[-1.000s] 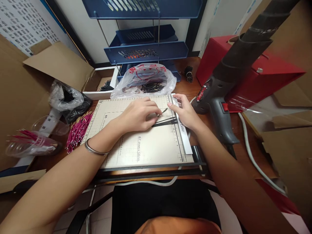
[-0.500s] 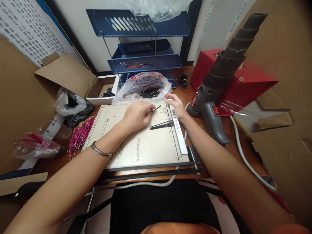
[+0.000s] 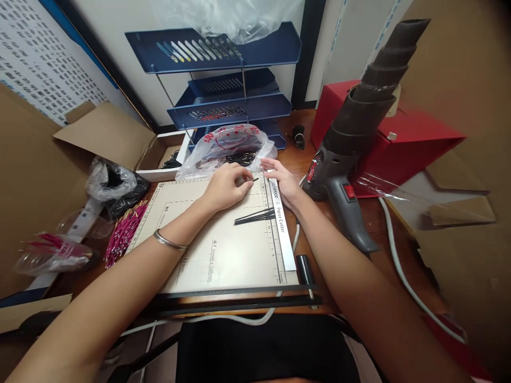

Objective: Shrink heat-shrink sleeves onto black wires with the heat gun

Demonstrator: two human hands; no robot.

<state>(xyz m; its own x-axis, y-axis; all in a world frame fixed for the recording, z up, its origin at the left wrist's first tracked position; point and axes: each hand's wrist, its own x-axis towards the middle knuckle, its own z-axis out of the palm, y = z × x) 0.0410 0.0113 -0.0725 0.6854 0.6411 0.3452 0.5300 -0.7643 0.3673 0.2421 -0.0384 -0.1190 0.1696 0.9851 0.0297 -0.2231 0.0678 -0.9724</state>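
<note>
A beige paper cutter board (image 3: 223, 250) lies in front of me with a white ruler strip (image 3: 280, 229) along its right edge. My left hand (image 3: 225, 187) rests at the board's far end, fingers pinched on a thin black tube piece (image 3: 253, 180). My right hand (image 3: 281, 182) sits on the top of the ruler strip, fingers spread and holding nothing. A small bundle of black tube pieces (image 3: 255, 216) lies on the board just below both hands. A clear plastic bag of black tubes (image 3: 227, 146) sits right behind the board.
A grey heat gun (image 3: 347, 154) stands at the right, its white cord (image 3: 403, 276) trailing off. Behind it is a red box (image 3: 403, 143). Blue stacked trays (image 3: 223, 80) at the back. Magenta wires (image 3: 123, 231), plastic cups (image 3: 51, 252), a black bag (image 3: 115, 183) and cardboard boxes (image 3: 99, 133) at left.
My left hand has lifted one black piece off the bundle and carried it toward the board's far edge. My right hand slid up the ruler strip.
</note>
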